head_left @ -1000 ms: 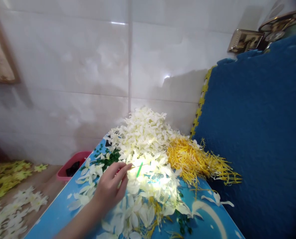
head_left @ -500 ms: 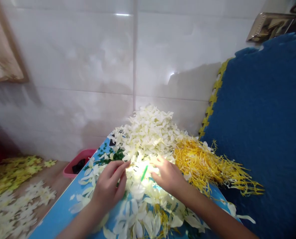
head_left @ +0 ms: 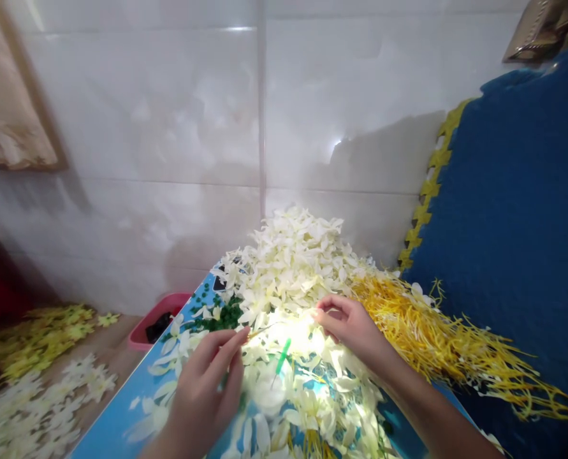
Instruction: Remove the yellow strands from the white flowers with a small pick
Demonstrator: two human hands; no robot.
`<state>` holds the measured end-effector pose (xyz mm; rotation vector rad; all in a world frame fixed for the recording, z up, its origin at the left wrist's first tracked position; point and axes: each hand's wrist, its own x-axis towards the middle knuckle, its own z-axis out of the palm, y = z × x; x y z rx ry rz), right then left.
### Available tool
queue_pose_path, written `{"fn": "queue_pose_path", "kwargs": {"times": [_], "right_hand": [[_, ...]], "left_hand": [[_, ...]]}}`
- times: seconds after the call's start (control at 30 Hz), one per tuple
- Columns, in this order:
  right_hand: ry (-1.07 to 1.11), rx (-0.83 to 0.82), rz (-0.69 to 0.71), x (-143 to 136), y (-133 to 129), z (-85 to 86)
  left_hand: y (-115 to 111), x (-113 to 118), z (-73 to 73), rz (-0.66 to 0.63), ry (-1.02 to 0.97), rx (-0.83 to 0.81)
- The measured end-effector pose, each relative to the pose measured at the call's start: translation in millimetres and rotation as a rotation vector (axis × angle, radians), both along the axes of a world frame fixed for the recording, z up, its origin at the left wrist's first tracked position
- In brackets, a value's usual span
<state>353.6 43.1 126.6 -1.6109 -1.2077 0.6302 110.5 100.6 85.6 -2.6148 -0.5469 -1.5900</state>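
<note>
My left hand (head_left: pixel 210 382) pinches a thin yellow strand (head_left: pixel 259 332) that points toward the middle of the table. To its right, my right hand (head_left: pixel 353 328) has thumb and fingertips pressed together over the white flowers; glare hides what is between them. A green stick-like piece (head_left: pixel 282 357) stands between and below the hands, near a pale round shape (head_left: pixel 270 389) blurred by the light. White artificial flower petals (head_left: pixel 298 255) are heaped behind the hands. Yellow stamen strands (head_left: pixel 408 319) lie in a thick bundle beside my right forearm.
Small dark green pieces (head_left: pixel 224 315) lie left on the blue table (head_left: pixel 116 408). A pink basin (head_left: pixel 143 335) stands beyond its left edge. Yellow flowers (head_left: pixel 39 331) and white flowers (head_left: pixel 49 401) cover the floor. A blue foam mat (head_left: pixel 513 204) leans at right against the tiled wall.
My right hand has moved right and its fingers have drawn together. My left hand stays low on the left with its pinch kept. The view has shifted slightly.
</note>
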Motion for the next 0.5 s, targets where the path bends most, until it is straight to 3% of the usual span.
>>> {"fn": "queue_pose_path", "kwargs": {"times": [0.23,0.4,0.5], "right_hand": [[0.11,0.19,-0.128,7,4,-5.2],[-0.082,0.236,-0.174,16,0,5.1],[-0.254,0.16,-0.063,22,-12,17.5]], "left_hand": [[4,1,-6.2,0.012,-0.006,-0.043],[4,1,-5.7,0.028,0.007,-0.047],[3,0,-4.5,0.042,0.006,-0.056]]}}
